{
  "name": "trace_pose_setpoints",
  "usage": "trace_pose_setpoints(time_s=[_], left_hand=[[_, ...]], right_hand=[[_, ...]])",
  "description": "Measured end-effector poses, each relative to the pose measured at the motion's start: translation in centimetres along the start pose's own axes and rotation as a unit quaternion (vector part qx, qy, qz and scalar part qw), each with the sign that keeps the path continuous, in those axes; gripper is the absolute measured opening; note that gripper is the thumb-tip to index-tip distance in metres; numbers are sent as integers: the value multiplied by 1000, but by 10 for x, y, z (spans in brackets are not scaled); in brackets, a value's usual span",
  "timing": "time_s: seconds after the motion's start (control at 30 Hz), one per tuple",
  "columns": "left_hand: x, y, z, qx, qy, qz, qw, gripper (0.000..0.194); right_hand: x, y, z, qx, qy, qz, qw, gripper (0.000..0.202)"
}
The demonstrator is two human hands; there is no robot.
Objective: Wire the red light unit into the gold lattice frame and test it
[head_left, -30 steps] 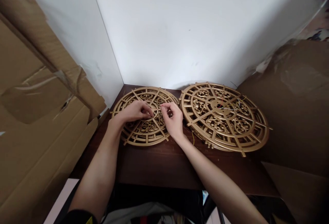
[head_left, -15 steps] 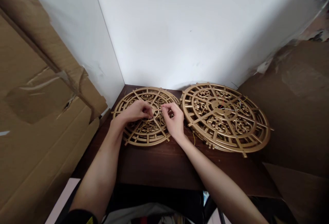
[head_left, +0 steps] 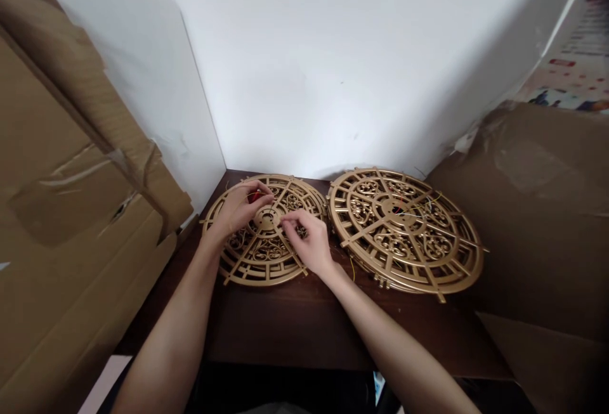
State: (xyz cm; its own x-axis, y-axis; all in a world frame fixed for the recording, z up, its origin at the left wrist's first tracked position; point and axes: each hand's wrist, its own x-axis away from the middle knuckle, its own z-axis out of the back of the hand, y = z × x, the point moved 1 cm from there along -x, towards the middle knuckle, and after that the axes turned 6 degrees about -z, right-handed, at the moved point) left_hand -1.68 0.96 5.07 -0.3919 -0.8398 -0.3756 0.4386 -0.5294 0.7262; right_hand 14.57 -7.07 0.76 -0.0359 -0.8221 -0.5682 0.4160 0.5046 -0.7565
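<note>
A gold openwork round panel (head_left: 266, 282) with scrollwork and spokes lies on the dark table. My left hand (head_left: 238, 208) is over its upper left part, fingers curled around a small red thing (head_left: 255, 197) mostly hidden by them; its kind does not show. At the right side of the panel's hub ring (head_left: 265, 226), my right hand (head_left: 309, 239) pinches with thumb and forefinger. What lies between those fingertips is too small to make out.
A stack of similar gold round panels (head_left: 404, 211) stands to the right, with thin coloured wires across its centre. A yellow wire (head_left: 353, 269) hangs at its left edge. Cardboard (head_left: 61, 211) flanks the left, more cardboard (head_left: 537, 211) the right. A white wall (head_left: 333, 71) rises behind.
My left hand has moved up and left from the hub, turning so that a red thing shows in it. My right hand has shifted slightly left and lower. The view has also shifted.
</note>
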Motion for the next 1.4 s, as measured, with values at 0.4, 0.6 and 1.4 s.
trace_pose_setpoints(time_s=[0.4, 0.6, 1.4], left_hand=[[3, 12, -2, 365, 100, 72, 923, 25], [-1, 8, -5, 484, 74, 76, 869, 31], [5, 8, -50, 526, -74, 148, 834, 23]], right_hand=[[8, -5, -8, 69, -192, 103, 974, 17], [5, -4, -8, -75, -81, -1, 994, 16], [-4, 7, -3, -164, 67, -148, 973, 12]])
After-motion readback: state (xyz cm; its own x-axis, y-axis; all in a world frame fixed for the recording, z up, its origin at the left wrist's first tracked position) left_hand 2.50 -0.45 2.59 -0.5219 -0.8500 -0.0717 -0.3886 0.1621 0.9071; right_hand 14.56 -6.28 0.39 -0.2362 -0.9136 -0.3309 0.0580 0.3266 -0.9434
